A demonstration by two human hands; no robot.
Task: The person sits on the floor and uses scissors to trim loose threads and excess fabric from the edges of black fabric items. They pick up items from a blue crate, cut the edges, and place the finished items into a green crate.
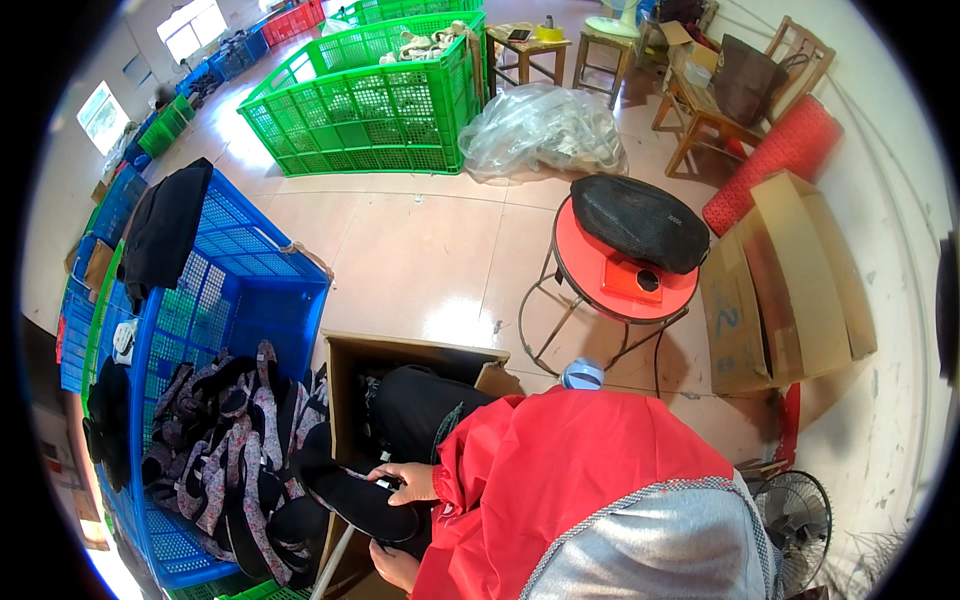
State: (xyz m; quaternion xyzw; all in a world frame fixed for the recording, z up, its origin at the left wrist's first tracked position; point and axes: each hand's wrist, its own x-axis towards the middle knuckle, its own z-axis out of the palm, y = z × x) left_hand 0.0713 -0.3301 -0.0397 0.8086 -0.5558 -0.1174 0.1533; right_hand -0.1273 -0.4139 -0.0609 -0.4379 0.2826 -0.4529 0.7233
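Observation:
A black cloth slipper (pixel 372 508), long and rounded at its end, lies across my lap between my two hands. My right hand (pixel 408 482), the upper one, grips it from above with the fingers closed on its edge. A small white bit (pixel 385 482) shows by those fingertips; its kind is unclear. My left hand (pixel 396 564) is below, with its fingers bent against the slipper's lower edge and partly hidden. Beside the slipper, a blue plastic crate (pixel 240 318) holds a heap of black and floral-print slippers (pixel 215 450).
An opened cardboard box (pixel 420 347) stands by my knee. Further off are a red round stool (pixel 583 262) bearing a black bag (pixel 640 222), a green crate (pixel 360 110), a clear plastic sack (pixel 545 130), a cardboard carton (pixel 735 320) and a fan (pixel 795 520).

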